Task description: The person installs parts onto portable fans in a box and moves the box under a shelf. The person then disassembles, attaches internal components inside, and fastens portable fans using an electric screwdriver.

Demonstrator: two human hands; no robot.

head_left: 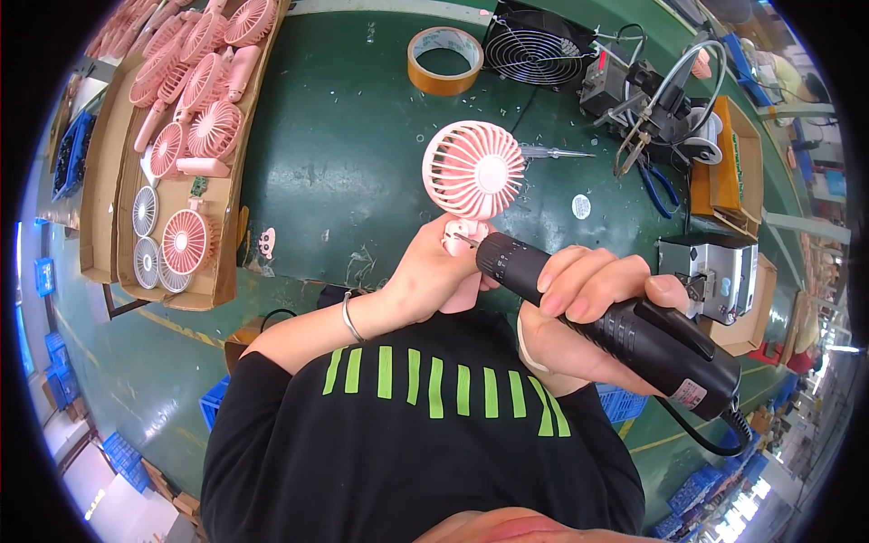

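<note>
A: In the head view, what did each hand have?

B: The left hand (434, 271) was closed around the handle of a pink fan (474, 172), holding it upright above the green table (344, 145), its round grille facing the camera. The right hand (588, 312) was wrapped tight round a black driver (625, 330), fingers curled over the barrel, its cable trailing off to the lower right.

A: And where did the bit meet the fan?

B: Its tip sat at the neck, just under the grille and right beside the left thumb. Whether it was seated in a screw head could not be told; that spot was too small.

A: How would that step go well?

B: Judging from the pose, the driver had to stay in line with the screw, not slanted, and the left hand had to keep the fan from twisting. The thumb was close to the bit, so a slip looked like the main risk.

A: Anything else nearby?

B: Cardboard trays (226, 262) of pink fans to the left, a tape roll (444, 60) and a black fan guard (534, 45) at the far edge.
</note>
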